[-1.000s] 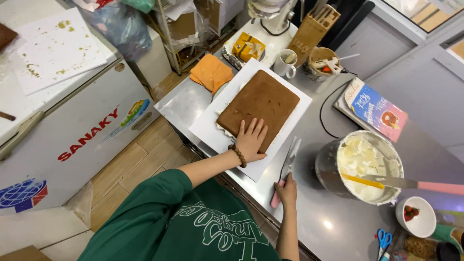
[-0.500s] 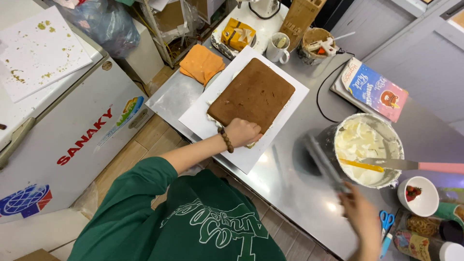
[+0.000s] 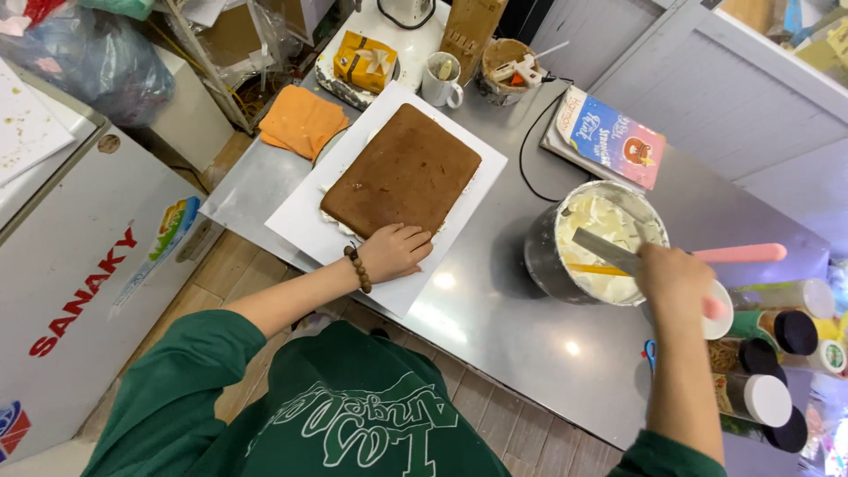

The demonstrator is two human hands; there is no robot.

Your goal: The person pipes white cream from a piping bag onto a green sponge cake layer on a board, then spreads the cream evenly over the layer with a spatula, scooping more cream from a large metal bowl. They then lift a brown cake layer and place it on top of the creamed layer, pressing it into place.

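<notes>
**Left hand steadies cake; right hand dips spatula in cream**

Right hand (image 3: 676,278): closed around the handle of a flat metal spatula (image 3: 608,250), blade laid across the mouth of the cream bowl (image 3: 541,256), seemingly touching the white cream (image 3: 609,225). The grip is firm and the blade low, which suits loading cream onto the blade. A pink-handled scraper (image 3: 742,254) rests across the same bowl.

Left hand (image 3: 395,252): fingers curled, resting on the near edge of the brown sheet cake (image 3: 405,173), grasping nothing. Judged to be bracing the cake so it does not slide on its white paper (image 3: 300,225). A bead bracelet (image 3: 358,268) sits at the wrist.

Location: cake lies flat on the paper, left of centre on the steel counter (image 3: 495,327); the bowl stands well apart to its right.

Surroundings: orange cloth (image 3: 302,119), mug (image 3: 439,82) and a book (image 3: 609,134) beyond; jars (image 3: 760,397) at the right edge.

Change noted: half a second ago the right hand was low near the counter's front edge with the spatula short of the bowl; it has since travelled up to the bowl. The left hand has kept its place on the cake.
</notes>
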